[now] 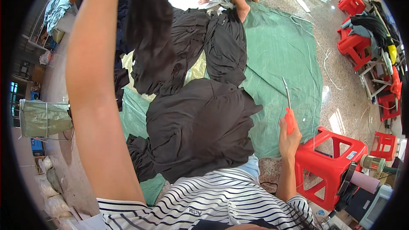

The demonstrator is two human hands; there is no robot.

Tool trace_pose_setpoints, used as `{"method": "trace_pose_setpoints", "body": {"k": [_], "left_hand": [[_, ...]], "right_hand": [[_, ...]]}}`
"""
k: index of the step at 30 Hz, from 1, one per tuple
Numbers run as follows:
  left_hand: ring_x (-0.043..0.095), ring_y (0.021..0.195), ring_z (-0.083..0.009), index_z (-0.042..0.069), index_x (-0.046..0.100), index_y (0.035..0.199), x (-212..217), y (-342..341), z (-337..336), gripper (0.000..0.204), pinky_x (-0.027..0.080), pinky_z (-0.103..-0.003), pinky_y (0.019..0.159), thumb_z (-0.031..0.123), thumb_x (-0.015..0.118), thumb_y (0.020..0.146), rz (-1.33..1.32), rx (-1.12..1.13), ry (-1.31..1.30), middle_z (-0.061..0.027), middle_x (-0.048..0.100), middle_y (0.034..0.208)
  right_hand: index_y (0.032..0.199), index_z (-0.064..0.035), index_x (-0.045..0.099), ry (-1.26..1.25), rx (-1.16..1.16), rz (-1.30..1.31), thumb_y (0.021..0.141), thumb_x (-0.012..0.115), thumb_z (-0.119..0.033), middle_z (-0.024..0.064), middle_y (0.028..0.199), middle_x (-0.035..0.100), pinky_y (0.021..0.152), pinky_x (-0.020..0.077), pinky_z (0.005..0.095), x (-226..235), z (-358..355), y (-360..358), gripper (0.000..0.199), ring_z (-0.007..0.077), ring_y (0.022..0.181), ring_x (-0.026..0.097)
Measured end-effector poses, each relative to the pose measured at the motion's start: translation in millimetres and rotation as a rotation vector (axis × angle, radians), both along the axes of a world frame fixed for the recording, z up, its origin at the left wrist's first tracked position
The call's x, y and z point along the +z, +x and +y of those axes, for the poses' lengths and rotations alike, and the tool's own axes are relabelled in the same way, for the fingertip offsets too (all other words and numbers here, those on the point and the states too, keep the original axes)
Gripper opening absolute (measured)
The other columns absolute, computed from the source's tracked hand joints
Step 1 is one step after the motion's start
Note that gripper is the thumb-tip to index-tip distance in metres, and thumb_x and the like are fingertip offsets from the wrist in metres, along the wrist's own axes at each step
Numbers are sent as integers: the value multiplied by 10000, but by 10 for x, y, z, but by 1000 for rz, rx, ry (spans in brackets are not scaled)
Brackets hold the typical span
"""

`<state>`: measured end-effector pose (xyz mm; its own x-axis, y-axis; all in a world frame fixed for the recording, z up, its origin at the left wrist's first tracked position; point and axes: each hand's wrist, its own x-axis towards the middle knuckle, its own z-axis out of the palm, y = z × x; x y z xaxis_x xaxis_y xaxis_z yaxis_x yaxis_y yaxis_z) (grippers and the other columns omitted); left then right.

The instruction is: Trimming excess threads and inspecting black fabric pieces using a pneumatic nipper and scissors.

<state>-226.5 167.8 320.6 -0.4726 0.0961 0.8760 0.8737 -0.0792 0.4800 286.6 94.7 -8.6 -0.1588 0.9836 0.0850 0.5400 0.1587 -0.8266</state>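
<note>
My left forearm (96,85) reaches up past the top edge, so its hand is out of sight. Beside that arm hangs a length of dark cloth (149,12), blurred; what holds it is hidden. My right hand (290,142) is closed around the red-orange handle of a slim tool (287,96) with a narrow, pointed metal blade. The blade points up and away over the green sheet; its exact kind is unclear. A crumpled black garment (200,123) covers my lap.
Black garments (226,44) lie in heaps ahead on a green sheet (281,47). A red plastic stool (332,149) stands close at my right. Another person's bare foot (242,10) is at the far edge. A wire-framed bin (46,119) stands at left.
</note>
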Motion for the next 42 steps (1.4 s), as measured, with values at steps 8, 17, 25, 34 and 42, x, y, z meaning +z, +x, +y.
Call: {"method": "trace_pose_setpoints", "body": {"k": [8, 17, 25, 34, 42], "left_hand": [[679, 959, -244, 28, 666, 1082, -2101, 505, 313, 324, 509, -341, 842, 41, 600, 765, -247, -312, -226, -159, 711, 959], [633, 1016, -327, 52, 633, 1135, -3669, 1339, -918, 341, 496, -380, 894, 143, 689, 811, -190, -816, -1299, -152, 673, 1072], [628, 817, -279, 22, 664, 882, -2933, 2273, -2363, 83, 490, -359, 754, 53, 703, 817, -67, -299, -831, -105, 669, 867], [575, 847, -292, 42, 632, 937, -3235, 2849, -3195, 256, 436, -398, 745, 23, 719, 697, -160, -197, -883, -93, 603, 906], [609, 710, -321, -7, 590, 882, -2719, 2677, -3210, 189, 479, -333, 622, -62, 698, 737, -314, -463, -760, -142, 587, 810]], "right_hand": [[953, 1, 599, 37, 20, -64, 930, 665, -292, 173, 649, 574, 559, 453, 388, -62, 12, -73, 301, 257, 540, 539], [937, 1, 596, -75, 66, -190, 922, 657, -329, 226, 688, 584, 593, 460, 421, -15, -33, -36, 336, 403, 597, 552], [972, -13, 630, -98, 168, -164, 912, 672, -301, 193, 724, 613, 617, 467, 382, -92, -172, -53, 297, 336, 643, 609], [1234, -53, 582, -592, 69, 211, 900, 686, -380, 7, 732, 565, 404, 363, 260, -1050, 603, -559, 478, 81, 432, 438], [1268, -68, 588, -534, 417, 174, 763, 826, -302, -53, 699, 538, 464, 353, 233, -1009, 894, -954, 605, 54, 534, 444]]}}
